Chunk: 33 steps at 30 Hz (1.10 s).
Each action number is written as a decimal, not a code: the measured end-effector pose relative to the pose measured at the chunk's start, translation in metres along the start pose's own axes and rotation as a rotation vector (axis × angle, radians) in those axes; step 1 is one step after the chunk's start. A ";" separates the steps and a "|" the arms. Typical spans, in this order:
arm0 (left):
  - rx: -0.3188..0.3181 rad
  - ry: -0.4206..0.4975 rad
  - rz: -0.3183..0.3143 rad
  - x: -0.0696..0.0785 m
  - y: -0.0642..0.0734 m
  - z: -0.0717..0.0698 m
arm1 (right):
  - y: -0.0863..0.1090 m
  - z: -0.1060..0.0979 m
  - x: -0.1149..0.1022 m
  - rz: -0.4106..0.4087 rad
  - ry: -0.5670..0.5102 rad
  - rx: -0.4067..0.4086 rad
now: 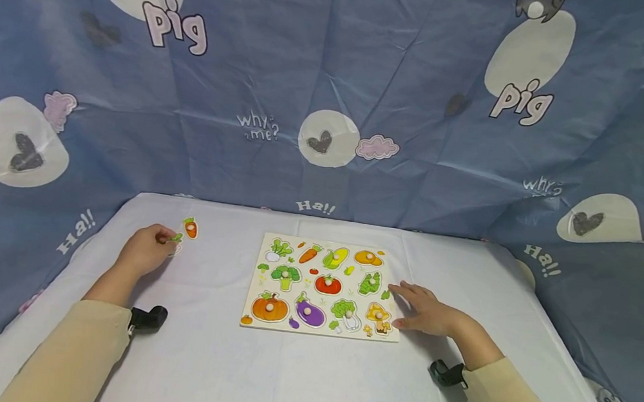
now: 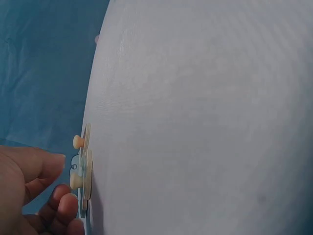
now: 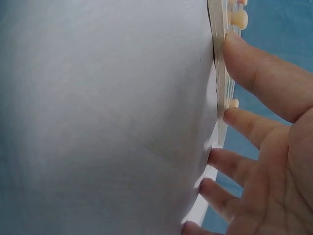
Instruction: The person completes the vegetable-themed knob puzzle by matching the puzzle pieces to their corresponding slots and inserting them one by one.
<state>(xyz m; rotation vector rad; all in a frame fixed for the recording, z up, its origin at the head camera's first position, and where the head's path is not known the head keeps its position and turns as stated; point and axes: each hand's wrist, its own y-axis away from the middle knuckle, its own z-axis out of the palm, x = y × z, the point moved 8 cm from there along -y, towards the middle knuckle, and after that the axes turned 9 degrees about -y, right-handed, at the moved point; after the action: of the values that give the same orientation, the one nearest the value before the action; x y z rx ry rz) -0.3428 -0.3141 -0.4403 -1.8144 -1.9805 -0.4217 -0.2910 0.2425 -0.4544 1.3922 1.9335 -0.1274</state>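
My left hand (image 1: 145, 250) is at the left of the table, fingers bent about a green-and-white vegetable puzzle piece (image 1: 177, 237). In the left wrist view, thumb and fingers stand around that piece's wooden knob (image 2: 76, 180), with a gap at the thumb. Just beyond lies a carrot puzzle piece (image 1: 190, 228) with a knob of its own. My right hand (image 1: 428, 311) has its fingers spread at the right edge of the vegetable puzzle board (image 1: 321, 327). In the right wrist view the thumb (image 3: 244, 61) touches the board's edge.
The board carries knobbed pieces, among them a pumpkin (image 1: 269, 309), an eggplant (image 1: 311, 315) and a tomato (image 1: 328, 285). A white cloth (image 1: 305, 380) covers the table. Blue printed fabric (image 1: 264, 72) hangs behind and at both sides.
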 end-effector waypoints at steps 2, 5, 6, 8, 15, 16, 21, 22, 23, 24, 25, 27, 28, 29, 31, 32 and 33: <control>-0.001 -0.004 -0.004 -0.001 -0.001 0.000 | 0.000 0.000 0.000 -0.002 -0.001 0.000; -0.001 -0.010 -0.007 -0.001 -0.003 0.000 | 0.001 -0.001 -0.001 -0.004 0.003 0.004; -0.001 -0.012 -0.010 -0.001 -0.004 0.000 | 0.001 -0.001 -0.001 -0.004 0.002 0.003; -0.004 -0.015 -0.019 -0.001 -0.005 0.001 | 0.001 -0.001 -0.001 -0.004 0.001 0.003; -0.048 -0.021 -0.094 -0.005 -0.007 0.006 | 0.000 0.001 0.000 0.004 0.006 0.000; -0.052 -0.025 -0.103 -0.006 -0.008 0.006 | 0.000 0.001 0.001 0.004 0.006 0.001; -0.063 -0.050 -0.120 -0.006 -0.010 0.008 | -0.001 0.000 0.001 0.003 0.002 0.001; -0.065 -0.054 -0.120 -0.007 -0.010 0.009 | -0.001 0.000 0.000 0.003 0.002 0.001; -0.068 -0.058 -0.117 -0.007 -0.010 0.009 | -0.001 0.000 0.000 0.002 0.002 0.001; -0.071 -0.061 -0.112 -0.007 -0.010 0.009 | -0.001 0.000 0.000 0.002 0.004 0.002; -0.074 -0.062 -0.108 -0.007 -0.010 0.009 | 0.000 0.000 0.000 0.002 0.004 0.003; -0.083 -0.063 -0.101 -0.008 -0.010 0.009 | 0.000 0.000 0.000 0.004 0.006 0.005; -0.088 -0.062 -0.097 -0.008 -0.010 0.009 | 0.000 0.000 -0.001 0.006 0.006 0.006; -0.093 -0.059 -0.092 -0.008 -0.009 0.009 | 0.000 0.000 -0.001 0.008 0.007 0.007; -0.098 -0.051 -0.086 -0.008 -0.009 0.010 | 0.000 0.000 -0.001 0.012 0.007 0.007; -0.102 -0.048 -0.082 -0.008 -0.009 0.010 | 0.000 0.000 -0.001 0.013 0.007 0.008; -0.104 -0.046 -0.079 -0.008 -0.009 0.011 | 0.000 0.000 -0.001 0.014 0.007 0.009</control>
<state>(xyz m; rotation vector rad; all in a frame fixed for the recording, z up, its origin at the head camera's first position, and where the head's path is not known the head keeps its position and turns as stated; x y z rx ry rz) -0.3519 -0.3164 -0.4529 -1.8271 -2.1030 -0.5217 -0.2909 0.2416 -0.4540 1.4131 1.9311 -0.1247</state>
